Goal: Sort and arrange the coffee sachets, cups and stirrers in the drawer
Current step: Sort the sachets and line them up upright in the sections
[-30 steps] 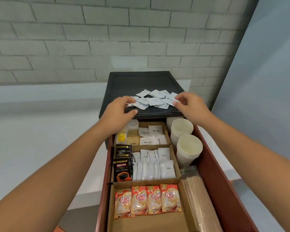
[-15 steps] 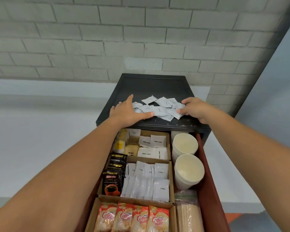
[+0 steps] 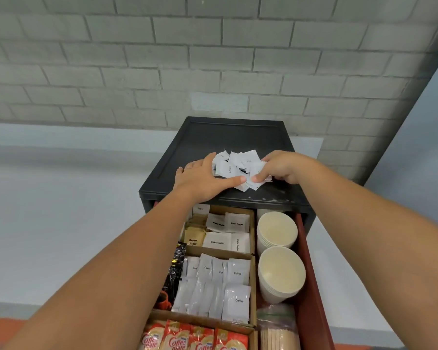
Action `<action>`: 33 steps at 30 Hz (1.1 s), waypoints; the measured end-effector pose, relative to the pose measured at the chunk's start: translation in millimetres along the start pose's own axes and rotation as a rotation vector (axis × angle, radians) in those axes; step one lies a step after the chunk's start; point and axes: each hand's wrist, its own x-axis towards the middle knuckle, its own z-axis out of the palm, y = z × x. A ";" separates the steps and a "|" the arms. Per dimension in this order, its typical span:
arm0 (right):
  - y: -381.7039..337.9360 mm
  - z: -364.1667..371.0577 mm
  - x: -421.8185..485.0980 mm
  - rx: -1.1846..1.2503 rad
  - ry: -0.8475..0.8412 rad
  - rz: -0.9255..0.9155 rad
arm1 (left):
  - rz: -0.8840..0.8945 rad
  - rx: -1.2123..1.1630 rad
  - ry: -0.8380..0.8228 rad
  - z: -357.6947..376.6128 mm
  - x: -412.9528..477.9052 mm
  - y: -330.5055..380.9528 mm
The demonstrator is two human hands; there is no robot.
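Observation:
A heap of small white sachets (image 3: 238, 162) lies on the black cabinet top (image 3: 225, 132). My left hand (image 3: 205, 179) rests flat against the heap's left side, thumb stretched along its front. My right hand (image 3: 281, 168) curls over the right side, its fingers pinching some sachets. Below, the open drawer (image 3: 311, 274) holds white sugar sachets (image 3: 228, 233), brown sugar sachets (image 3: 194, 236), white coffee sachets (image 3: 238, 276), black coffee sachets (image 3: 173, 274) and Coffee mate sachets (image 3: 177, 339). Two stacks of paper cups (image 3: 281, 271) stand on the right, and a bag of wooden stirrers (image 3: 278, 334) lies in front of them.
Cardboard dividers (image 3: 220, 252) split the drawer into compartments. A grey brick wall (image 3: 213, 59) rises behind the cabinet. Pale floor lies to the left and a blue-grey wall panel (image 3: 430, 122) stands on the right.
Both hands have moved inward and pushed the spread-out sachets into a tighter heap. The view has tilted up and closer to the cabinet.

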 end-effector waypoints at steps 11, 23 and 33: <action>-20.9 3.0 12.8 -0.112 -0.139 -0.204 | 0.051 0.117 0.021 3.9 2.0 0.0; -29.2 -5.4 18.3 0.148 -0.110 -0.095 | -0.056 -0.186 0.040 -0.1 4.2 -2.7; -36.8 -2.1 17.4 0.052 -0.060 -0.007 | -0.045 -0.364 0.188 -1.3 4.2 -9.4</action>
